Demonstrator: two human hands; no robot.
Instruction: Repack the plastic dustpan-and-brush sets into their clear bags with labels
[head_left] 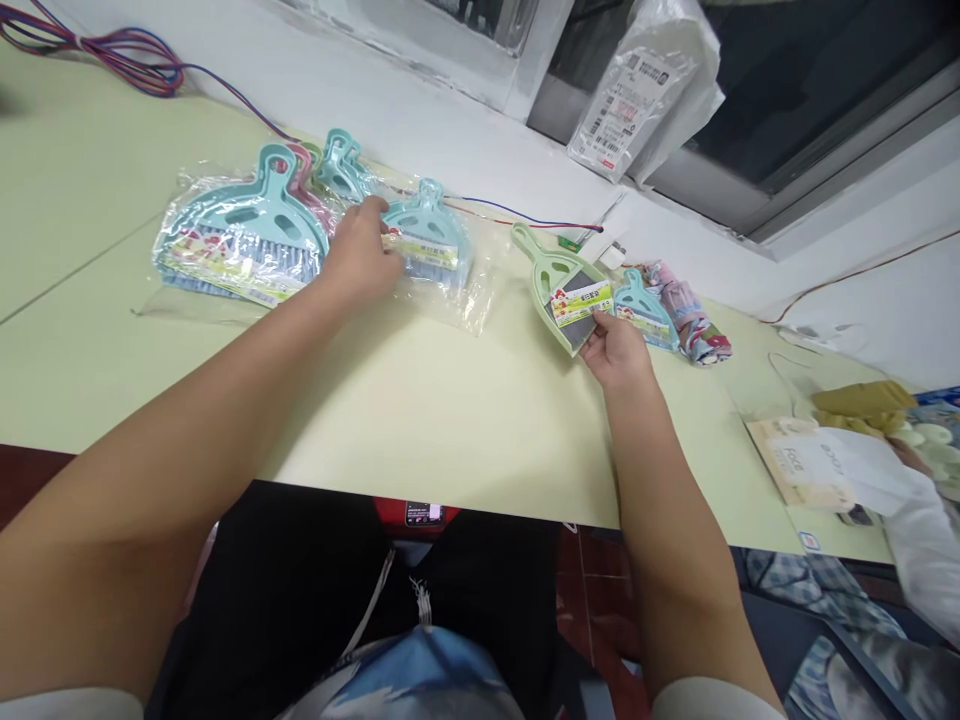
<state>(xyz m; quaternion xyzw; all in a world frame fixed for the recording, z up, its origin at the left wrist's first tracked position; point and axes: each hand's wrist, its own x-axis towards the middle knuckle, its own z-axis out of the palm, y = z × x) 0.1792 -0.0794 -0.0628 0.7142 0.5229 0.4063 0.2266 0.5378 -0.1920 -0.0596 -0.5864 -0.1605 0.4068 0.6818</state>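
My right hand (619,350) grips the lower edge of a light green dustpan (549,280), held tilted over the table, its handle pointing up and left. A paper label crosses its dark grey middle. My left hand (362,252) is at the left edge of a blue dustpan and brush set (426,228) in clear plastic, thumb and fingers apart. Some of its fingers are hidden. Left of that hand lies a bagged stack of dustpan sets, a blue one (259,215) on top with pink and green handles behind. Another blue dustpan (341,165) sits beyond my left hand.
A labelled blue dustpan set (643,312) and a patterned cloth bundle (690,315) lie right of my right hand. Red and blue wires (135,60) run along the wall. A plastic bag (637,90) hangs by the window. A person's white sleeve (926,545) shows at the right.
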